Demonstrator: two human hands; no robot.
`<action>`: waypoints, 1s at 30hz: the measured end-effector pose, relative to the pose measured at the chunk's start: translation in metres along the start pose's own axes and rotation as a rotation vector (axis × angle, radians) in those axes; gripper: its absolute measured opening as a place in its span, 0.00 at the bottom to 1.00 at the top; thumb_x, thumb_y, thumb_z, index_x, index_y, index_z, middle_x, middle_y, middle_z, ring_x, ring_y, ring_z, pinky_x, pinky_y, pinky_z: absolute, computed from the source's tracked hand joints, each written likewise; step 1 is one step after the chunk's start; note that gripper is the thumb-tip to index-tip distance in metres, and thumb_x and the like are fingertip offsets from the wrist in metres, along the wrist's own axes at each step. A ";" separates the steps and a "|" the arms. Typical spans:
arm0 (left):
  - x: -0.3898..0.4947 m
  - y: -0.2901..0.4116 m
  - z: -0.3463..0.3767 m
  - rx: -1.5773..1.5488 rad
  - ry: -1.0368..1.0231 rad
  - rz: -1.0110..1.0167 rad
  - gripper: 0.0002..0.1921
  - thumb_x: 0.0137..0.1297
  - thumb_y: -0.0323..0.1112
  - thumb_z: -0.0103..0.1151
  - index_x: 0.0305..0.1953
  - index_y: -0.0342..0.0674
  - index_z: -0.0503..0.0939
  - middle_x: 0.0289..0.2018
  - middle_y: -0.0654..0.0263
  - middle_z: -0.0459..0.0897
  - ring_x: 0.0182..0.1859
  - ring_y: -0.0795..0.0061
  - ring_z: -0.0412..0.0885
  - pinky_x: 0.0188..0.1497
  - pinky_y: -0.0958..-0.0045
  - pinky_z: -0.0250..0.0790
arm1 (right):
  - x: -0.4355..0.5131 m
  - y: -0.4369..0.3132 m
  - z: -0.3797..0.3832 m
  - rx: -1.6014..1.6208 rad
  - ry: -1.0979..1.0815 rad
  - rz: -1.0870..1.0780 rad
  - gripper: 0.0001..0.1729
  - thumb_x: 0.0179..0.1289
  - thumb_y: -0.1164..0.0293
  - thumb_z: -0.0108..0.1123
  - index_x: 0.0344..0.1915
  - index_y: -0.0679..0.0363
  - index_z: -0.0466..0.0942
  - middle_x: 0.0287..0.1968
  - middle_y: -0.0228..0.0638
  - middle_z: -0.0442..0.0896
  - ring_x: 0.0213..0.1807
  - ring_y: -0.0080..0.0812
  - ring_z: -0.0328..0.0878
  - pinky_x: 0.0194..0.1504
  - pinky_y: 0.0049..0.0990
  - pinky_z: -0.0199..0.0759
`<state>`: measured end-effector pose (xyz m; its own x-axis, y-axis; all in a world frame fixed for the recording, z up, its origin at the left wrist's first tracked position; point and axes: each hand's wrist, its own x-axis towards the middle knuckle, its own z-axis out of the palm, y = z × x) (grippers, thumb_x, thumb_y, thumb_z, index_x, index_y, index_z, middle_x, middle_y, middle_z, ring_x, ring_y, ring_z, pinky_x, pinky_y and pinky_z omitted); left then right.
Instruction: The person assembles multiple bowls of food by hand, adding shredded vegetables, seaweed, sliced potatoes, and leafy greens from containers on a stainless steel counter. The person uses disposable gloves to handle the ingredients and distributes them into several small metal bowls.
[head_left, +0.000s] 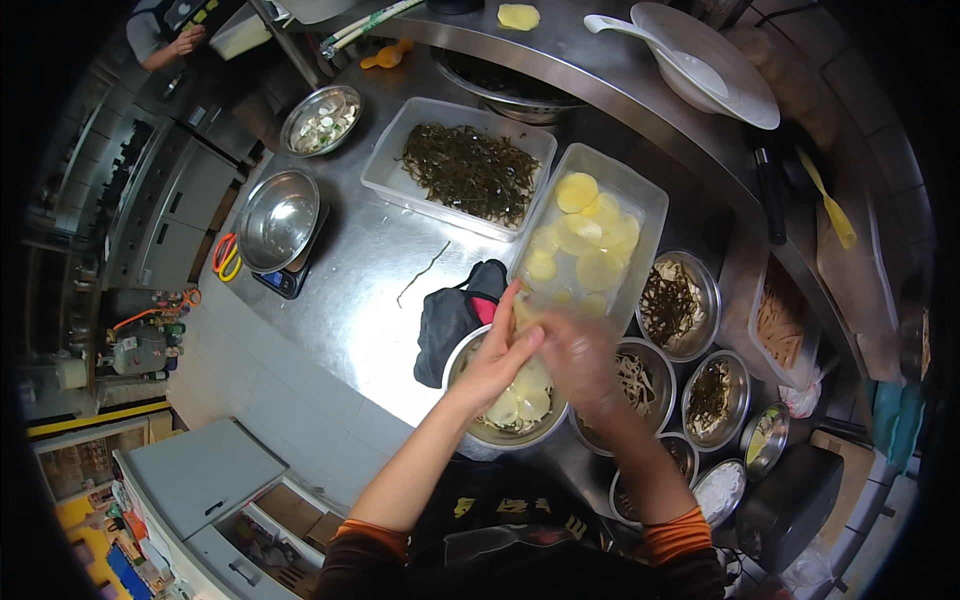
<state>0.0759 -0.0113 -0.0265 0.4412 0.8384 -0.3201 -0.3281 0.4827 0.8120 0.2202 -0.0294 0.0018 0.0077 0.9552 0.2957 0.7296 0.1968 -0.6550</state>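
My left hand (501, 361) is above a steel bowl (551, 435), with pale yellow potato slices (531, 306) seemingly between its fingers and thumb. Beside it, my right hand (583, 356) is blurred by motion, and its fingers cannot be made out. More thin round slices (521, 401) lie in the bowl over pale shredded food. Just beyond my hands, a translucent plastic container (651, 196) holds loose yellow slices (598, 229). A black cloth pouch (444, 330) with a red patch touches the bowl's left side.
A plastic tub (382, 176) holds dark seaweed strips (472, 169). On the left, a steel bowl (277, 221) rests on a digital scale (283, 281), with scissors (226, 257) beside it. Filled bowls (679, 304) crowd the right. A shelf edge (592, 79) overhangs the back; another person's hand (187, 39) is far left.
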 end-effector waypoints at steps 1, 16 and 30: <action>-0.002 -0.004 -0.003 -0.188 0.056 -0.114 0.28 0.72 0.37 0.51 0.69 0.42 0.58 0.59 0.55 0.72 0.61 0.63 0.72 0.65 0.64 0.64 | -0.006 -0.006 0.006 0.025 -0.058 -0.029 0.13 0.55 0.72 0.64 0.41 0.61 0.82 0.36 0.43 0.84 0.39 0.45 0.82 0.43 0.36 0.75; -0.073 -0.046 -0.039 -0.272 0.423 -0.398 0.17 0.68 0.30 0.56 0.54 0.29 0.71 0.47 0.55 0.81 0.46 0.63 0.83 0.46 0.65 0.79 | -0.057 -0.001 0.049 0.084 -0.197 0.343 0.12 0.49 0.69 0.66 0.33 0.62 0.77 0.25 0.48 0.80 0.29 0.51 0.80 0.36 0.43 0.73; -0.097 -0.043 -0.060 -0.018 0.432 -0.194 0.11 0.74 0.33 0.43 0.47 0.29 0.68 0.33 0.51 0.83 0.30 0.65 0.85 0.34 0.69 0.79 | -0.089 0.000 0.052 0.246 -0.245 0.470 0.08 0.54 0.71 0.65 0.27 0.64 0.78 0.23 0.46 0.79 0.26 0.45 0.79 0.32 0.38 0.72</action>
<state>-0.0026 -0.0978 -0.0595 0.1089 0.7594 -0.6415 -0.2898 0.6415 0.7102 0.1845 -0.1029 -0.0608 0.1128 0.9699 -0.2159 0.5056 -0.2430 -0.8278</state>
